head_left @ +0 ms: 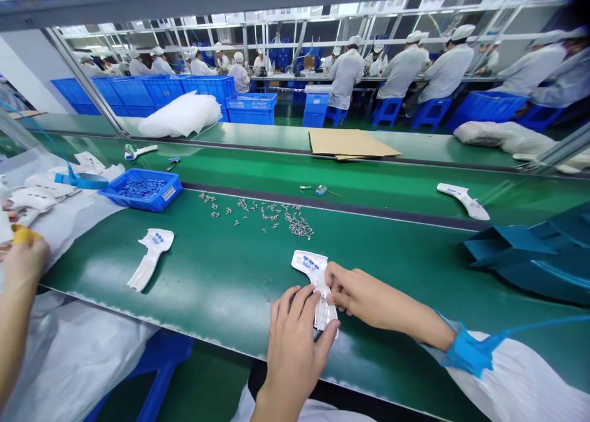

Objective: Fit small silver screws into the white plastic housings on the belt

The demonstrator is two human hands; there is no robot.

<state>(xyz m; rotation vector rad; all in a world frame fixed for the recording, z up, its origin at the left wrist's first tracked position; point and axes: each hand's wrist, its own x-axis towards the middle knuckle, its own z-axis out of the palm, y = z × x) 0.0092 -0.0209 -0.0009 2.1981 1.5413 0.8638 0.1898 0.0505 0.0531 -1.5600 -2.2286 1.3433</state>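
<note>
A white plastic housing [311, 268] with small blue inserts lies on the green bench in front of me. My left hand [295, 336] rests on its lower end, fingers curled lightly against it. My right hand [364, 296] pinches at the housing's middle, fingertips pressed together on something too small to make out. A blue strap [465, 351] circles my right wrist. Several small metal parts [276, 216] lie scattered just beyond the housing. A second white housing [151, 256] lies to the left.
A blue tray [141, 190] of small blue parts sits at the left. A co-worker's hand [23, 259] works at the far left beside more white housings. Another housing [463, 199] lies on the conveyor; cardboard [348, 144] behind. Teal bin [534, 250] at right. Workers sit in the background.
</note>
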